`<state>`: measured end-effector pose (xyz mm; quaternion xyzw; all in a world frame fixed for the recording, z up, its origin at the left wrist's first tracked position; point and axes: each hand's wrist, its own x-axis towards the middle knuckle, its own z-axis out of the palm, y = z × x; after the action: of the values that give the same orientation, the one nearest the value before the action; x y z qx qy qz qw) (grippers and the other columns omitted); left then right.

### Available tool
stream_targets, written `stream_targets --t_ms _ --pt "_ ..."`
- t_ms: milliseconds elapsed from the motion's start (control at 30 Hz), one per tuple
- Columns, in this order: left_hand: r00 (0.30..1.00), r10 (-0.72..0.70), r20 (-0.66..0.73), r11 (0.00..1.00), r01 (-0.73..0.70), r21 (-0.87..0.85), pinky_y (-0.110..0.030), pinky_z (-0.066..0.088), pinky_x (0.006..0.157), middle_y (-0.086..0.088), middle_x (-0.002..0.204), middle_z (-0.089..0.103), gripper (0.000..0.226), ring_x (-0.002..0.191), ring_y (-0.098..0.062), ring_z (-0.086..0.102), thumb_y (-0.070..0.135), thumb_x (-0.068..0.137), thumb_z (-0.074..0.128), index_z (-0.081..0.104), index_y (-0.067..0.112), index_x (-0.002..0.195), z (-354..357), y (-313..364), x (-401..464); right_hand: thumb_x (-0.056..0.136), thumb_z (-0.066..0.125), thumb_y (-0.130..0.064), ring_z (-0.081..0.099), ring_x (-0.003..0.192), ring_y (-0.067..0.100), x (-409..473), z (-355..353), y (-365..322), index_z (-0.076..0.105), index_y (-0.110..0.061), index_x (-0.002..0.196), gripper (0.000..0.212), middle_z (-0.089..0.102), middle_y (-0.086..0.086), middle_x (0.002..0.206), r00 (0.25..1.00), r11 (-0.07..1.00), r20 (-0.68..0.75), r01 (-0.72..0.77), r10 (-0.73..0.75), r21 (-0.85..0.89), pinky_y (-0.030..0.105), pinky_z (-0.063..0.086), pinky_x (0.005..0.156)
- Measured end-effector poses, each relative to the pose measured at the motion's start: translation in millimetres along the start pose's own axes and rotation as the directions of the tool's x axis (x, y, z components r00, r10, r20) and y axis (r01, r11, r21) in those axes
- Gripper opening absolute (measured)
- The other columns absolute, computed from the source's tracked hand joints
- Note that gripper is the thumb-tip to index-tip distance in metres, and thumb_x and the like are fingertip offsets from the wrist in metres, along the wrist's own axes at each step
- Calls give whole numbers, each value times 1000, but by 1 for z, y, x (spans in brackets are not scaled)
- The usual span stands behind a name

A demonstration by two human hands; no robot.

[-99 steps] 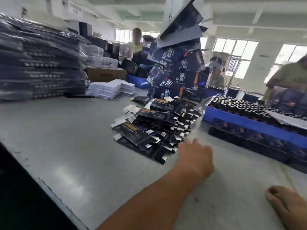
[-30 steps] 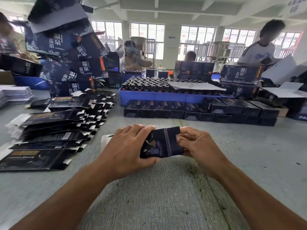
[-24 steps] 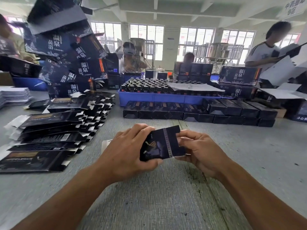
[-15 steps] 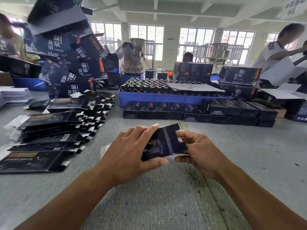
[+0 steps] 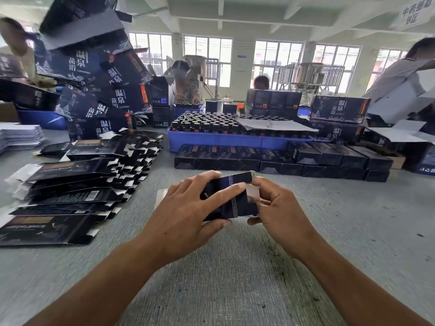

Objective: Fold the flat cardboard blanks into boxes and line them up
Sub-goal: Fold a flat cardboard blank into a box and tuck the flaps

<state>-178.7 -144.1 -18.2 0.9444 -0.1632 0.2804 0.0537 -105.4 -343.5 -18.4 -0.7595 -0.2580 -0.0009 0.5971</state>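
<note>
I hold one small dark cardboard box (image 5: 235,203) just above the grey table, at the centre of the view. My left hand (image 5: 188,212) wraps its left part, with the index finger laid across the top. My right hand (image 5: 280,208) pinches the pale flap at its right end. A fanned stack of flat dark blanks (image 5: 70,184) lies to the left. A row of folded dark boxes (image 5: 282,158) stands in a line behind my hands.
A blue tray (image 5: 216,140) of dark-capped bottles sits behind the row. Large dark printed cartons (image 5: 98,90) pile up at the back left, more at the back right (image 5: 339,111). Several people work at the far side. White paper stacks (image 5: 18,137) lie far left.
From reaching to the blank stack, both hands came to the centre with one blank. It has opened into a box shape, and my left index finger has moved across its top.
</note>
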Motion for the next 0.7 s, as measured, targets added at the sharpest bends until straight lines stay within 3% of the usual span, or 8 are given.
stream_targets --t_ms 100,200,367,600,700 --pt "1000 8 -6 1000 -8 -11 -48 44 101 -5 153 34 67 129 -29 48 54 91 51 21 49 151 -2 2 1 99 57 -2 72 89 7 0 1 0 59 -27 136 45 71 -2 117 999 998 -35 19 -21 -54 20 56 61" --pt "1000 18 -17 1000 -18 -4 -50 46 100 -5 150 37 64 125 -30 51 46 90 62 35 45 148 -1 2 -1 98 60 -10 72 86 5 -3 3 -1 59 -40 129 43 70 -6 115 997 994 -19 69 -71 -87 18 55 60" --pt "999 17 -32 1000 -17 -19 -48 48 97 -4 150 36 69 123 -30 50 38 87 72 37 45 146 3 -1 -2 98 61 -10 73 86 8 -4 5 -4 57 -52 121 48 71 -7 114 994 988 -21 109 -111 -106 20 56 61" --pt "996 0 -86 994 -9 -105 -48 53 93 3 149 33 61 125 -26 49 38 85 68 43 44 140 1 -3 -1 100 59 -13 71 85 9 -6 5 -6 55 -42 130 42 70 -2 110 993 991 -41 107 -111 -86 21 57 63" --pt "994 -2 -106 995 -8 -94 -50 54 91 1 150 37 61 124 -27 52 35 82 73 45 42 136 2 -1 -1 100 58 -14 71 84 6 -7 8 -6 46 -42 139 49 70 -5 108 990 989 -76 109 -117 -98 21 58 63"
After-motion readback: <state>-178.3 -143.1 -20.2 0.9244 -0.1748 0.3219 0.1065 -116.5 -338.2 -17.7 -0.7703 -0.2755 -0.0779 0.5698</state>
